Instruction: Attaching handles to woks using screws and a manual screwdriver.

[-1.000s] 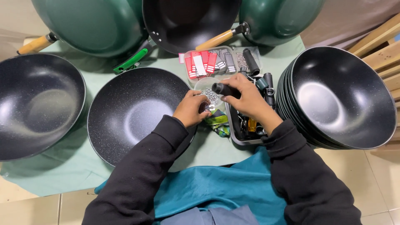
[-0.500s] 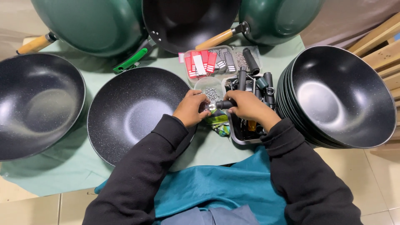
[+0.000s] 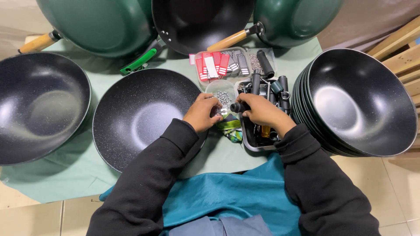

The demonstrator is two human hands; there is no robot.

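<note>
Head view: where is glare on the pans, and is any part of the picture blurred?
Head view: soft glare sits inside the left wok, the middle wok and the stacked woks; both hands, left hand and right hand, look sharp; edges curve slightly.

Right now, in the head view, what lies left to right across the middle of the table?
Left black wok → middle black wok → left hand → right hand holding a black handle → stack of black woks.
</note>
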